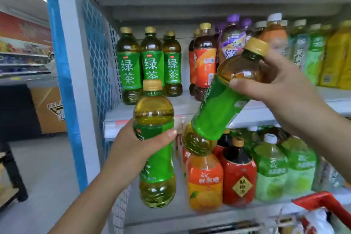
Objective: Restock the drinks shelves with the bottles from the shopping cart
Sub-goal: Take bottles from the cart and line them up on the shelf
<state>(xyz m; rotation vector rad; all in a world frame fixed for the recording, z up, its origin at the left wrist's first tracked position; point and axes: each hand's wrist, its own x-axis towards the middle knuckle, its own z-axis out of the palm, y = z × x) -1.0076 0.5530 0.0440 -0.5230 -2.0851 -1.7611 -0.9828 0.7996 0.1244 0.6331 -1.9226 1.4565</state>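
My left hand [136,144] grips an upright green tea bottle [154,119] with a gold cap, held in front of the shelf's front lip [121,129]. My right hand [273,83] grips a second green tea bottle [222,112] near its neck, tilted with the cap up to the right and the base down to the left. Three matching green tea bottles [152,62] stand in a row at the left end of the middle shelf. A corner of the red shopping cart [322,203] shows at the bottom right.
Red-orange tea bottles [204,64], purple and pale green drinks [311,57] fill the middle shelf to the right. Large orange [205,180], red [238,176] and green bottles stand on the lower shelf. A blue-edged shelf upright [62,81] is at left, with an aisle beyond.
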